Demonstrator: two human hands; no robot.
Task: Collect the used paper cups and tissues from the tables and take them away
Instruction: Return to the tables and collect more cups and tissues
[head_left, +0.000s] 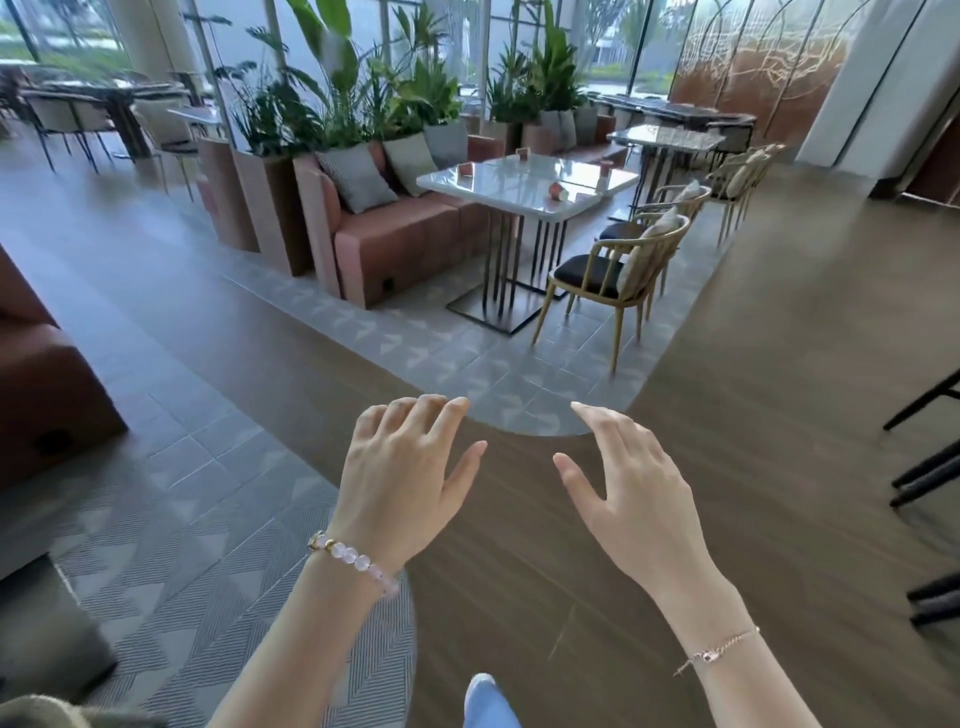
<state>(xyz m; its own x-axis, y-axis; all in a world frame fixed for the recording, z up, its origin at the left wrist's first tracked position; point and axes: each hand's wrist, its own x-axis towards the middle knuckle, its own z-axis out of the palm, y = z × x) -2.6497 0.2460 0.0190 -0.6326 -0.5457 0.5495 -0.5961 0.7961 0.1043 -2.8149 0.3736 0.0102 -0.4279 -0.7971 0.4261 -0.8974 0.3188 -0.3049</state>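
Café, left hand (410, 478), right hand (639, 488) empty — cup (558, 191) on table (519, 179), well beyond fingers (441, 415)

Our left hand (410, 467) and right hand (634, 478) hang apart over the wooden floor (753, 415), fingers spread and holding nothing, with open air on every side of them. Ahead, the floor runs bare up to the white table (498, 182). Along the table's right side, chairs (608, 273) stand pushed close, their backs blocking that edge. Along its left side runs a cushioned sofa (410, 239). The near end of the table faces us with nothing before it, and the air above its top is open. A second sofa (47, 379) walls our left, and dark furniture legs (930, 467) jut in at the right.
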